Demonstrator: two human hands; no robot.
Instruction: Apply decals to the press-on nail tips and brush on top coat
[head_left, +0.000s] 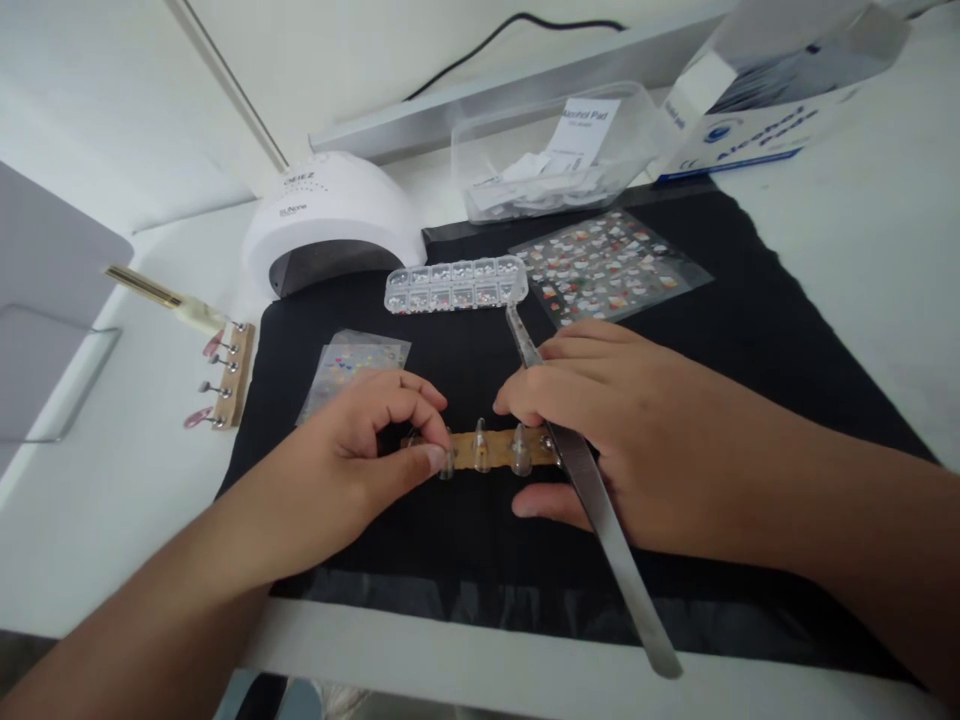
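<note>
With thumb and index finger, my left hand (367, 430) pinches a clear nail tip (448, 468) at the left part of a wooden nail tip stand (501, 452). A second clear nail tip (481, 450) and a third nail tip (521, 455) stand upright along the stand. My right hand (637, 430) holds metal tweezers (611, 540) against the palm, their bent tips pointing away towards a clear case. Its thumb and index finger are spread around the stand's right end, where bare metal holders show. The stand's left end is partly hidden by my left fingers.
A clear compartment case (457, 285) of small gems lies ahead on the black cloth (450, 560). Sticker sheets (615, 265) are behind right, others (352, 365) left. Behind stand a white nail lamp (337, 205), a plastic tub (555, 190) and an alcohol pad box (757, 130). Another stand (234, 375) is left.
</note>
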